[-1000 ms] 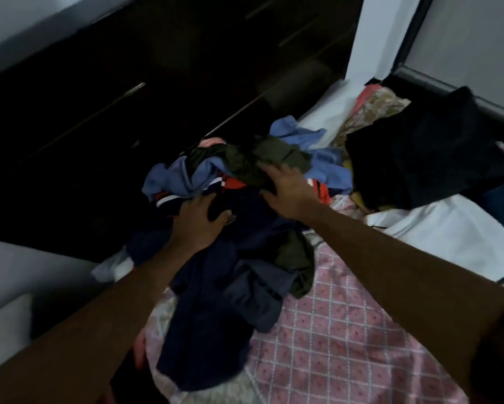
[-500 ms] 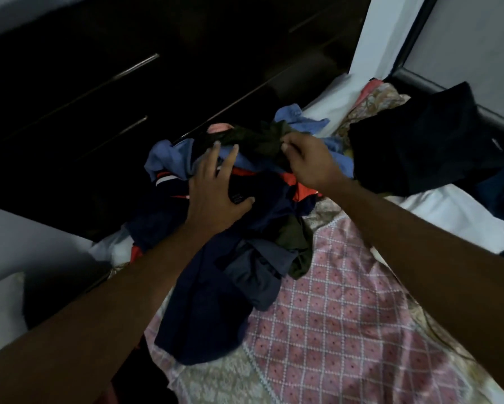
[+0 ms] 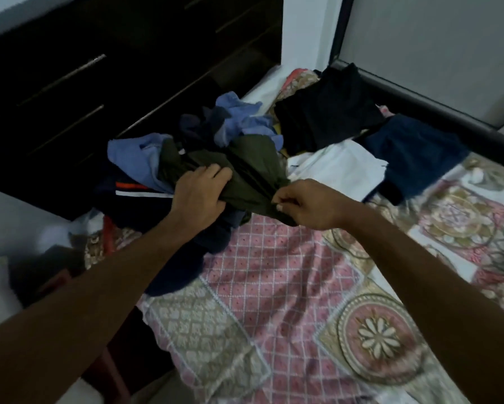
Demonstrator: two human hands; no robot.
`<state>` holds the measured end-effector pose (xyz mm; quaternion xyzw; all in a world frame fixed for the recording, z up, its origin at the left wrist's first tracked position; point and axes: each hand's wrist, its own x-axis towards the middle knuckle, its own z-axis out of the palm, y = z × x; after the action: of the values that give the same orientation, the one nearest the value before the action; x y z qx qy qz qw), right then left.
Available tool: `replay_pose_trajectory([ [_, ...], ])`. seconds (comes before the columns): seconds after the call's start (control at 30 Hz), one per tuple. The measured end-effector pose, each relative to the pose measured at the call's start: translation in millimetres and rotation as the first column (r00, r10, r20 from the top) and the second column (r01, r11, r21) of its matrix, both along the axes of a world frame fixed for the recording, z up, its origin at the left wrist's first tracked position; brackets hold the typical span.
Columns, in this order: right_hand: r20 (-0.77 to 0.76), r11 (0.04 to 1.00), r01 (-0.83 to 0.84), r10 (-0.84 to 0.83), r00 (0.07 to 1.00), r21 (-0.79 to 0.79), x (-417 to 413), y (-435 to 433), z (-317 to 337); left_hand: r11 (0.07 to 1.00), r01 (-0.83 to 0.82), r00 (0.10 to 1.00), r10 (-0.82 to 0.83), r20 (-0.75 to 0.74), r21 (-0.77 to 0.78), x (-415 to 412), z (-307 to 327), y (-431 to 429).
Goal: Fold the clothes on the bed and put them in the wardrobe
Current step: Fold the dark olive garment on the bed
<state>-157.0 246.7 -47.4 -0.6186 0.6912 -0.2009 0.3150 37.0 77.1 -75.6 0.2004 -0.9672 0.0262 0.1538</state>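
A dark olive garment point(image 3: 250, 167) lies on top of a heap of unfolded clothes point(image 3: 145, 158) at the bed's left edge. My left hand point(image 3: 199, 195) grips a bunch of its cloth near the middle. My right hand point(image 3: 303, 204) pinches its lower right edge, stretching the cloth between both hands. Light blue pieces point(image 3: 239, 118) and a navy piece with an orange and white stripe point(image 3: 134, 189) lie under and behind it. The dark wardrobe point(image 3: 99, 68) with long bar handles stands just left of the bed.
A black garment point(image 3: 329, 118), a white one point(image 3: 344, 167) and a navy one point(image 3: 414, 153) lie spread at the far right of the bed. A patterned pink and beige bedspread point(image 3: 288, 301) covers the near part. A dark headboard point(image 3: 437, 106) runs along the wall.
My right hand pulled the olive garment out of the heap toward me and to the right. My left hand moved from the navy clothes onto the olive cloth and closed on it.
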Motion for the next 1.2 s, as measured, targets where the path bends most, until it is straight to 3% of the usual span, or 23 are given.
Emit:
replay_pose_trajectory([
  [0.1, -0.019, 0.992, -0.018, 0.021, 1.000, 0.123, -4, 52, 7, 0.996, 0.050, 0.991, -0.042, -0.125, 0.068, 0, 11, 69],
  [0.3, -0.169, 0.858, 0.063, 0.028, 0.985, 0.511, -15, 149, -2, 0.956, 0.147, 0.989, -0.151, -0.004, 0.255, -4, -5, 203],
  [0.4, -0.193, 0.824, 0.141, -0.039, 0.980, 0.548, -19, 193, -20, 0.925, 0.073, 0.968, -0.156, 0.197, 0.374, -7, -9, 236],
  [0.5, -0.158, 0.801, 0.202, -0.135, 0.978, 0.564, -19, 230, -38, 0.968, -0.073, 0.846, -0.067, 0.528, 0.240, 2, -12, 244],
  [0.53, -0.164, 0.791, 0.205, -0.134, 0.977, 0.576, -15, 237, -42, 0.960, -0.094, 0.814, -0.079, 0.575, 0.266, 5, -10, 241],
  [0.6, -0.244, 0.834, 0.213, -0.097, 0.965, 0.509, 1, 239, -43, 0.877, -0.128, 0.836, -0.156, 0.526, 0.463, 9, 1, 232],
  [0.67, -0.284, 0.955, 0.206, -0.141, 0.948, 0.212, 26, 229, -37, 0.781, -0.133, 0.893, -0.173, 0.415, 0.611, 4, 19, 224],
  [0.7, -0.212, 0.982, 0.184, -0.173, 0.962, 0.031, 42, 221, -32, 0.745, -0.121, 0.908, -0.184, 0.376, 0.656, -2, 31, 221],
  [0.77, 0.042, 0.946, 0.210, -0.207, 0.978, -0.248, 69, 202, -25, 0.678, -0.120, 0.915, -0.207, 0.346, 0.725, -18, 55, 215],
  [0.83, 0.326, 0.876, 0.379, -0.280, 0.903, -0.299, 85, 180, -13, 0.599, -0.107, 0.928, -0.226, 0.296, 0.794, -31, 75, 208],
  [0.9, 0.438, 0.800, 0.533, -0.389, 0.811, -0.277, 86, 162, 1, 0.548, -0.069, 0.952, -0.213, 0.219, 0.834, -34, 92, 196],
  [0.97, 0.446, 0.728, 0.620, -0.469, 0.762, -0.294, 76, 152, 17, 0.660, -0.038, 0.939, -0.233, 0.252, 0.750, -25, 103, 179],
  [1.03, 0.553, 0.677, 0.699, -0.499, 0.667, -0.232, 67, 144, 38, 0.868, -0.016, 0.911, -0.191, 0.364, 0.496, -8, 108, 160],
  [1.1, 0.614, 0.638, 0.745, -0.513, 0.600, -0.195, 60, 142, 52, 0.916, -0.069, 0.929, -0.085, 0.360, 0.396, 6, 108, 145],
  [1.2, 0.596, 0.589, 0.757, -0.510, 0.621, -0.284, 61, 148, 81, 0.944, -0.096, 0.956, 0.000, 0.292, 0.316, 20, 133, 128],
])
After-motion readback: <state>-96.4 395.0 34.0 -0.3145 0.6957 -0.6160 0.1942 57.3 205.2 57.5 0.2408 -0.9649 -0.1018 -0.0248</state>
